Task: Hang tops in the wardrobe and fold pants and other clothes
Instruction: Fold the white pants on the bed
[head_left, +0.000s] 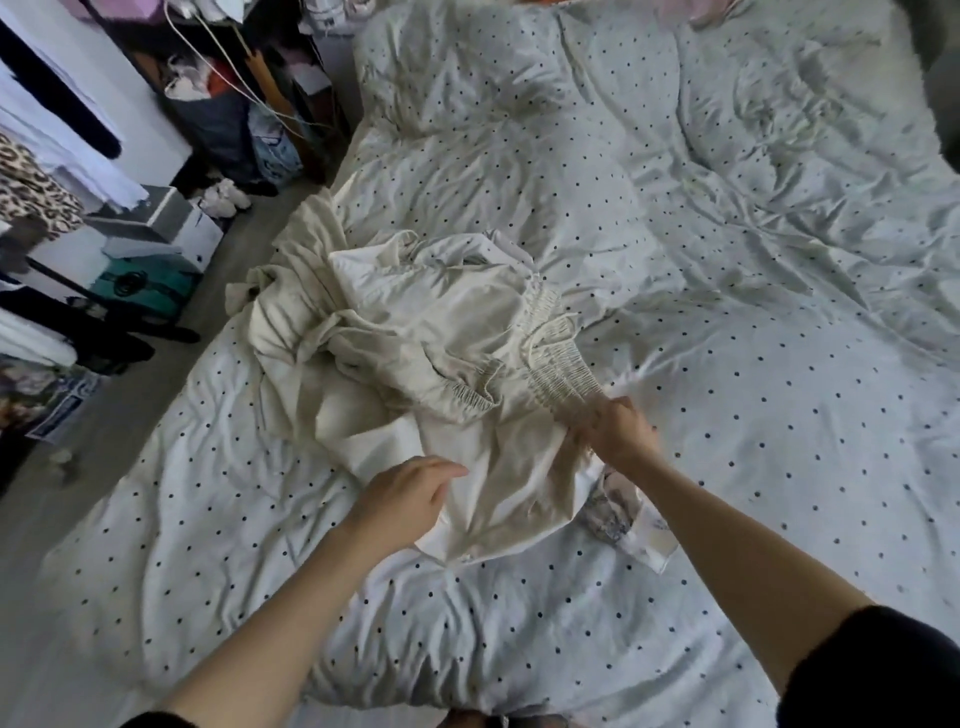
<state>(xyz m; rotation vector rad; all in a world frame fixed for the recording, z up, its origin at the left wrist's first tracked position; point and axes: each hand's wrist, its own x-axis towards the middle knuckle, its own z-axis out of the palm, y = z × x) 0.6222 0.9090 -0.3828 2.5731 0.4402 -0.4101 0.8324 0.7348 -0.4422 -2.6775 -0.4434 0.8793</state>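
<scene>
Now your hands work the cream pants (431, 364) on the dotted bed (727, 312).
Your right hand (618, 434) pinches the elastic waistband; your left hand (410, 493) hovers relaxed, fingers loose, over the near fabric.

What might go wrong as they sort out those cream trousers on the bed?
The right hand grips only one end of the cream trousers' elastic waistband, so the bunched legs may stay tangled. A small patterned cloth peeks from underneath and could get folded in. Fabric overhanging the bed's left edge might slide floorward.
</scene>
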